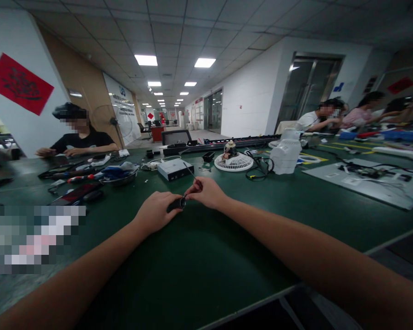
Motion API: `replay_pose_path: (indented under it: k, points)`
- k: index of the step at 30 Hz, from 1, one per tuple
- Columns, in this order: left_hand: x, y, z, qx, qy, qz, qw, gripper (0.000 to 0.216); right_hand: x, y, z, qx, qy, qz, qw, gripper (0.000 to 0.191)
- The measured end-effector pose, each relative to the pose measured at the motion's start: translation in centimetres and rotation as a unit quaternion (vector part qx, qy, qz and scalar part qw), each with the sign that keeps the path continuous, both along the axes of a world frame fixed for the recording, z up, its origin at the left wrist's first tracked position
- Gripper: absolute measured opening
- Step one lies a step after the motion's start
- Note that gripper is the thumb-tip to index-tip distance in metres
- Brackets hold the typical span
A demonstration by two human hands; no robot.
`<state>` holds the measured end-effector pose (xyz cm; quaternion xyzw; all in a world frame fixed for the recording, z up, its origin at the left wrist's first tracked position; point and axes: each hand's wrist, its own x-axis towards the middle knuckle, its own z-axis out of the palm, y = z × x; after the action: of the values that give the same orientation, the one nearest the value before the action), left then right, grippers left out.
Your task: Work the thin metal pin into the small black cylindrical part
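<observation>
In the middle of the view, my left hand (pixel 154 211) is closed round a short black cylindrical part (pixel 175 205), whose open, ring-like end faces to the right. Right beside that end is my right hand (pixel 208 191), its thumb and forefinger pinched against the rim; anything small between these fingertips is too small to make out. The curled fingers of the same hand also hold a thin screwdriver (pixel 191 172), its shaft sticking up and to the left. Both hands are just above the green tabletop (pixel 179 270).
Beyond my hands stand a white-and-grey box (pixel 175 169), a round white fan grille (pixel 233 162) and a white plastic housing (pixel 286 153). Tools and a bowl (pixel 120 174) lie to the left, a grey panel with wiring (pixel 365 178) to the right. Other people sit across the table.
</observation>
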<state>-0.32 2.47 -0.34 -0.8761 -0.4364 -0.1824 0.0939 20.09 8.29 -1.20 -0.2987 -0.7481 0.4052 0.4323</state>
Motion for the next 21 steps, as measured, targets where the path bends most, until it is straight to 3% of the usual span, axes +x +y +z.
replay_pose_path:
  k: [8, 13, 17, 21]
  points:
    - [-0.1, 0.0, 0.0, 0.042, 0.033, 0.000, 0.999, 0.032, -0.2, -0.7, 0.4, 0.031, -0.026, 0.018, 0.999, 0.036]
    - [-0.1, -0.1, 0.1, 0.065, 0.045, -0.021, 0.997, 0.032, -0.5, -1.3, 0.6, 0.062, -0.113, -0.014, 0.991, 0.029]
    - [-0.3, -0.1, 0.0, 0.082, 0.046, -0.055, 0.994, 0.032, -0.5, -1.4, 0.8, 0.110, -0.151, -0.089, 0.978, 0.031]
    - [-0.3, -0.1, -0.1, 0.090, 0.046, -0.081, 0.992, 0.030, -0.4, -1.5, 0.5, 0.106, -0.174, -0.100, 0.974, 0.029]
